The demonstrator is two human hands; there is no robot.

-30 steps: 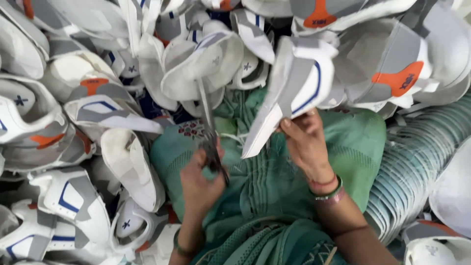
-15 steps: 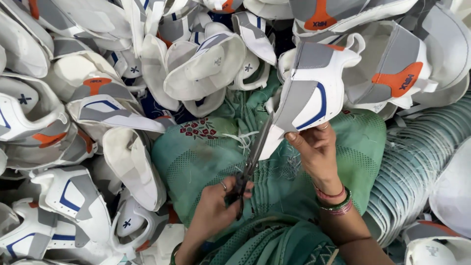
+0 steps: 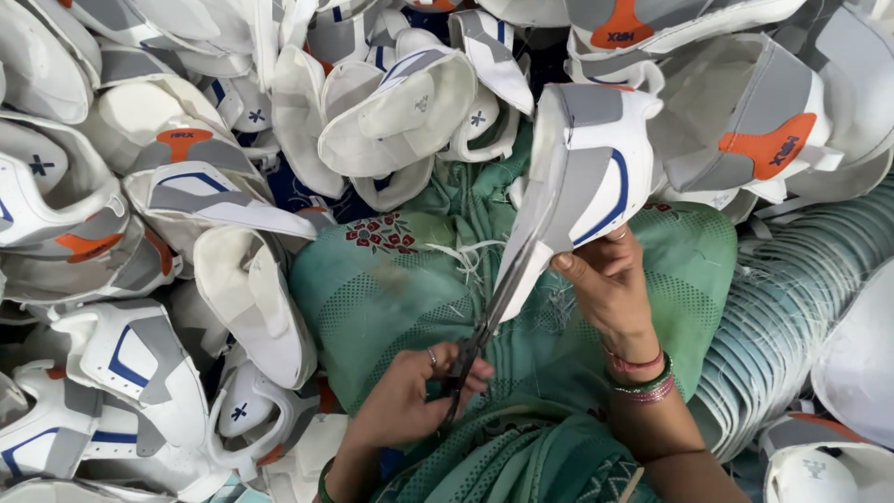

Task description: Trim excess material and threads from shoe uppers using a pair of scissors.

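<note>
My right hand (image 3: 610, 284) grips a white and grey shoe upper (image 3: 587, 172) with a blue stripe, held up over my lap. My left hand (image 3: 405, 401) is closed on dark scissors (image 3: 484, 321), whose blades reach up to the lower left edge of the upper. Loose white threads (image 3: 466, 256) lie on the green cloth (image 3: 410, 289) covering my lap, just left of the blades. Bangles ring my right wrist.
Many more white, grey and orange shoe uppers (image 3: 158, 196) are heaped to the left and across the top. A stack of pale blue-grey curved pieces (image 3: 792, 307) runs along the right. Another white upper (image 3: 819, 470) lies at the bottom right.
My left hand swung the scissors from pointing up at the pile over to the edge of the upper. My right hand turned the upper and lifted it slightly.
</note>
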